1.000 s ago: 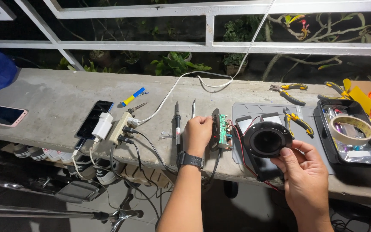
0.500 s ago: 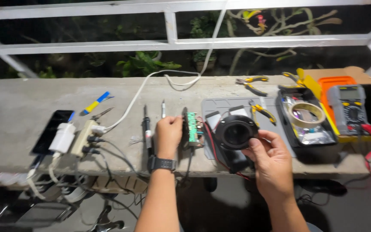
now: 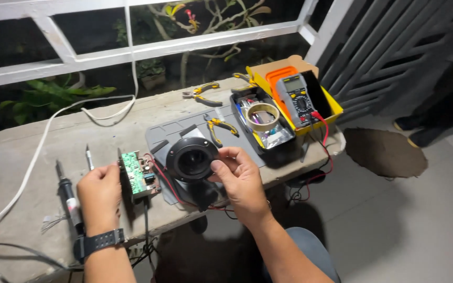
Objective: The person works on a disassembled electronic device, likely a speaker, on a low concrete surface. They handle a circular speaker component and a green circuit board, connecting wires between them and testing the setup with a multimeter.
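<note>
From the head camera: your left hand (image 3: 99,197) is closed on the edge of the green circuit board (image 3: 137,173), holding it upright on the concrete ledge (image 3: 22,157). Your right hand (image 3: 241,178) grips the rim of the black round speaker (image 3: 191,159), just right of the board. A soldering iron (image 3: 68,194) lies just left of your left hand; yellow-handled pliers (image 3: 220,127) sit beyond your right.

I see a concrete ledge (image 3: 53,141), white railing (image 3: 148,50) along its far edge, dark plants (image 3: 38,97) beyond, grey tiled floor (image 3: 410,220) at right.
</note>
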